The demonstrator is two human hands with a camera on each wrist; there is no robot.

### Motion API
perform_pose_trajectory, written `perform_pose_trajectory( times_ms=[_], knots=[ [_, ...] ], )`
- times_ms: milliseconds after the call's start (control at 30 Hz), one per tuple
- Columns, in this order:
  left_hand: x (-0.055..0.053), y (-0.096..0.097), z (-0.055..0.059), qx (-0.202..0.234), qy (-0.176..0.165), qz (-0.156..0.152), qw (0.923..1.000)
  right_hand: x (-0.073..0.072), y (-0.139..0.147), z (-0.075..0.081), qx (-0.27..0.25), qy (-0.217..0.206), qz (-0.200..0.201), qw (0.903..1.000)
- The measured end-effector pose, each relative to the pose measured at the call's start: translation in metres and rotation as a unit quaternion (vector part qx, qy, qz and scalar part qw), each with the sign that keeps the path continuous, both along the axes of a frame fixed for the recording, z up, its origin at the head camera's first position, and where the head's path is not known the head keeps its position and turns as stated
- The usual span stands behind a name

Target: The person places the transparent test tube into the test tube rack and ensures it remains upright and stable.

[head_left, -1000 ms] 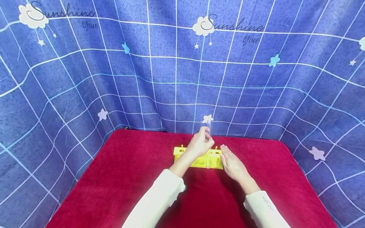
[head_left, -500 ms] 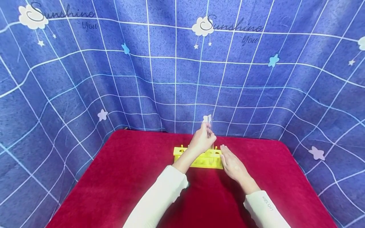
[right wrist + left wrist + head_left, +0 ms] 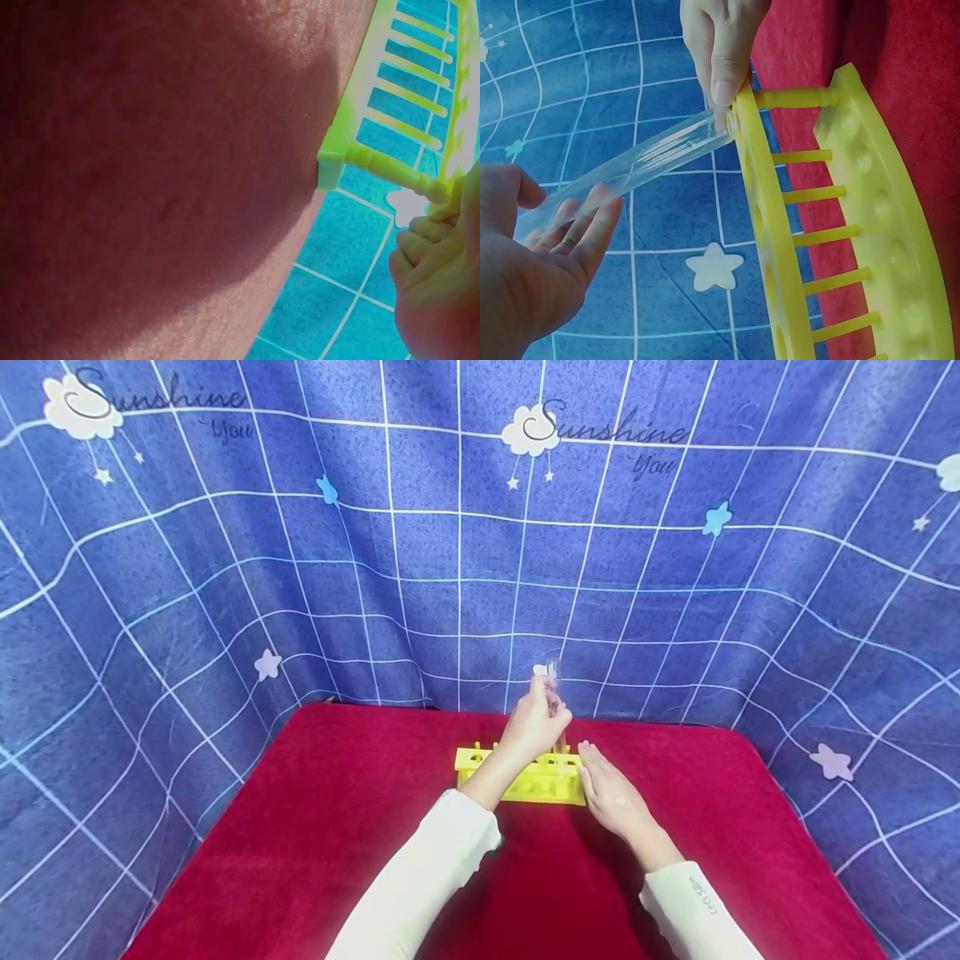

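Note:
In the head view my left hand [image 3: 534, 727] holds a clear test tube [image 3: 555, 670] upright above the right part of a yellow test tube rack [image 3: 517, 792]. The left wrist view shows the tube [image 3: 649, 157] between thumb and fingers of the left hand [image 3: 544, 255]. Its far end is at a hole near one end of the rack [image 3: 769, 225]. My right hand [image 3: 615, 793] grips the rack's right end, thumb [image 3: 721, 91] right beside that hole. From the right wrist, the fingers of the right hand [image 3: 431, 262] lie against the rack's end post [image 3: 394, 171].
A red cloth [image 3: 337, 827] covers the table under the rack. Behind and at both sides hangs a blue curtain [image 3: 420, 552] with white grid lines, clouds and stars. Thin yellow pegs [image 3: 814, 195] stick out between the rack's two plates.
The left hand has moved slightly right and up with the test tube. Its lower end has gone from in front of the rack up to the top plate. The right hand has stayed in place.

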State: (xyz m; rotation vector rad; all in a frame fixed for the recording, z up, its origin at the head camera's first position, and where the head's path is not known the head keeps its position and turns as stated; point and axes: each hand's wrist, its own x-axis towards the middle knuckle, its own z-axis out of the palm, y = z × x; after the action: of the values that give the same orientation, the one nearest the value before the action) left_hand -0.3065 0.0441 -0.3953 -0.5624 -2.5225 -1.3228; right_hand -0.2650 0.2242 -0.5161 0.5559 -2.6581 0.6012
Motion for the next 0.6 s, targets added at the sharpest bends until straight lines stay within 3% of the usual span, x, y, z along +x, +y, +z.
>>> perform_pose_trajectory(
  times_ms=[600],
  knots=[
    [-0.0041, 0.0074, -0.0037, 0.017, 0.021, 0.003, 0.9996, 0.0001, -0.0004, 0.0004, -0.007, -0.003, 0.001, 1.0000]
  ],
)
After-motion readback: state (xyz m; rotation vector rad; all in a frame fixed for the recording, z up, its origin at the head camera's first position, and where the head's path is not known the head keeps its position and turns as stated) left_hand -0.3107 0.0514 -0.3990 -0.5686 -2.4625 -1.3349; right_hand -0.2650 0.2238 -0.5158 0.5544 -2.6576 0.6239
